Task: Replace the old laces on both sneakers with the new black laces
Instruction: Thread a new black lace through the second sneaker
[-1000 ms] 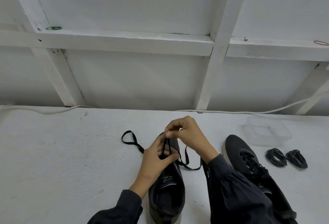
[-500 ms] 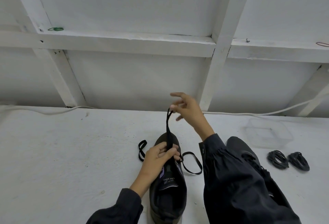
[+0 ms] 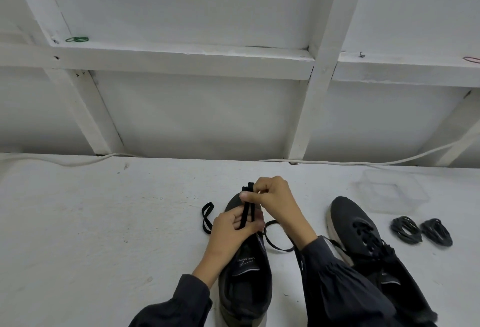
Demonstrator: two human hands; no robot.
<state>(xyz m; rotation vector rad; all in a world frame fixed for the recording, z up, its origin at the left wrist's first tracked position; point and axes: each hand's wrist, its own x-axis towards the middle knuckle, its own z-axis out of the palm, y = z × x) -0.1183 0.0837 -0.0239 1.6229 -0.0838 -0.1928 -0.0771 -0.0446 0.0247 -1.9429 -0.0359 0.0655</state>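
A black sneaker (image 3: pixel 246 277) lies on the white table in front of me, toe pointing away. A black lace (image 3: pixel 246 209) rises doubled from its eyelets. My right hand (image 3: pixel 275 202) pinches the lace ends above the toe. My left hand (image 3: pixel 231 230) grips the sneaker's upper and the lace base. Lace loops trail on the table to the left (image 3: pixel 206 218) and right (image 3: pixel 275 235) of the shoe. A second black sneaker (image 3: pixel 363 238), laced, lies to the right, partly hidden by my right sleeve.
Two coiled black lace bundles (image 3: pixel 406 229) (image 3: pixel 436 231) lie at the right. A clear plastic container (image 3: pixel 392 191) stands behind them. A white cable (image 3: pixel 363 163) runs along the table's back edge under a white framed wall.
My right hand had lifted the lace high above the shoe, then came back down; it now pinches the lace ends close above the toe. The left hand stayed on the shoe.
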